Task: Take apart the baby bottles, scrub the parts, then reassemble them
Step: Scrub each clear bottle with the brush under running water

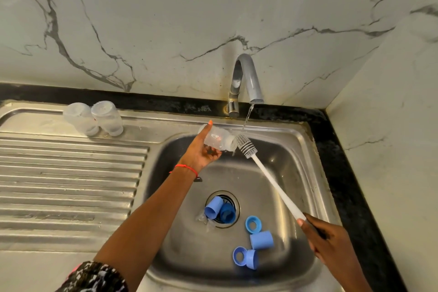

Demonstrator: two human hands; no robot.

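Observation:
My left hand (pixel 201 153) grips a clear bottle body (pixel 219 139) tilted on its side over the sink basin (pixel 301 173), mouth toward the right. My right hand (pixel 329 237) grips the white handle of a bottle brush (pixel 246 147), whose grey bristled head sits just at the bottle's mouth. Two more clear bottle bodies (pixel 93 118) stand upside down on the draining board (pixel 71 173). In the basin lie blue caps (pixel 214 207), (pixel 261 240), blue collar rings (pixel 252 224), (pixel 239 256) and clear nipples (pixel 204 219) near the drain.
The tap (pixel 246 78) runs a thin stream of water (pixel 247 117) just behind the brush head. A marble wall rises behind and to the right. A black counter edge (pixel 350 185) borders the sink.

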